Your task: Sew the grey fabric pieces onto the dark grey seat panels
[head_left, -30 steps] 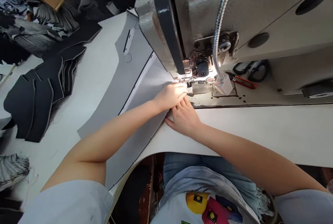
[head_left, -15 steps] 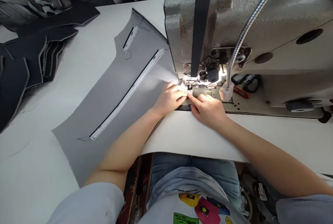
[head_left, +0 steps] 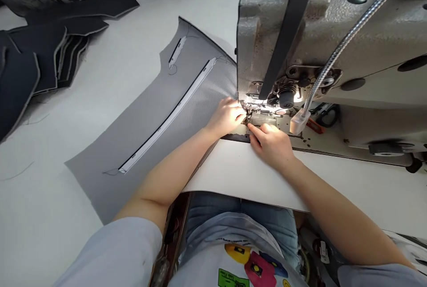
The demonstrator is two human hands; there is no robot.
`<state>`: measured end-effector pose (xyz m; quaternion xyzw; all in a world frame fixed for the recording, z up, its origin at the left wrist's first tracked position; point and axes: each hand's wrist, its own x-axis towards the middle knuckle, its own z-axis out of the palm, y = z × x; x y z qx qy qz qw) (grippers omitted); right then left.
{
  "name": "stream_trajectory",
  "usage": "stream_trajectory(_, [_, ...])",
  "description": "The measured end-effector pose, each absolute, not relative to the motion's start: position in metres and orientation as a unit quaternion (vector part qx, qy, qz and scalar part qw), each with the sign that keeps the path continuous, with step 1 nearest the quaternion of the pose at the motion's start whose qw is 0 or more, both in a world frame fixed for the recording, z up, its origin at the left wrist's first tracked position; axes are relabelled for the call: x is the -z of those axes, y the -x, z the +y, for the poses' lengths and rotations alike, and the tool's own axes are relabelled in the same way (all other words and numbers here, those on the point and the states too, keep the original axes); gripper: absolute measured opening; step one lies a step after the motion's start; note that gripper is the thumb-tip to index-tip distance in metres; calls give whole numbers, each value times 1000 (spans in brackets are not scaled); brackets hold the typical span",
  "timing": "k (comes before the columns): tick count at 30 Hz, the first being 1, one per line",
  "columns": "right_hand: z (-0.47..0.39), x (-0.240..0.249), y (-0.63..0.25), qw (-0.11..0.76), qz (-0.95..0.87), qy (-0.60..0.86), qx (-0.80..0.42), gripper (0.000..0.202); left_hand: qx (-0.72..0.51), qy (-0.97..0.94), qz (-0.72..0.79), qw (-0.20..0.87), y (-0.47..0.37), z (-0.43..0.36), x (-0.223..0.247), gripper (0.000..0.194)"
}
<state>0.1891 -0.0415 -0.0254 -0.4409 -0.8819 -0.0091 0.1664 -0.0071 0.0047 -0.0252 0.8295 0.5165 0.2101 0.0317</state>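
Observation:
A large grey fabric panel (head_left: 143, 144) lies on the white table, its right part running under the sewing machine's head. Stitched to it are a long pale strip with a dark edge (head_left: 168, 118) and a shorter one (head_left: 177, 52), both with loose thread ends. My left hand (head_left: 227, 118) rests at the panel's right side by the needle, fingers curled in and closed on the fabric; its fingertips are partly hidden. On the metal plate just right of the needle lies my right hand (head_left: 271, 142), index finger stretched out, the others loosely bent, holding nothing visible.
The lit sewing machine (head_left: 267, 33) fills the upper right, with a braided lamp cable (head_left: 350, 38) in front. Black-handled scissors (head_left: 328, 115) and an orange-red tool (head_left: 315, 126) lie under its arm. Dark cut pieces (head_left: 43, 64) are stacked at the left.
The view has shifted, so the machine head appears further right. My left fingers are more curled, and the pale bit between my fingertips no longer shows. My right index stays on the plate.

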Motion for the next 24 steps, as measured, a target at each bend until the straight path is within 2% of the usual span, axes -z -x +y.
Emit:
stream_trajectory(18, [-46, 25, -196, 199, -887, 416, 15, 35, -198, -813, 548, 8, 3, -3, 20, 21])
stream_trajectory(24, [-45, 23, -197, 210, -880, 424, -47, 35, -210, -800, 561, -5, 6, -3, 18, 20])
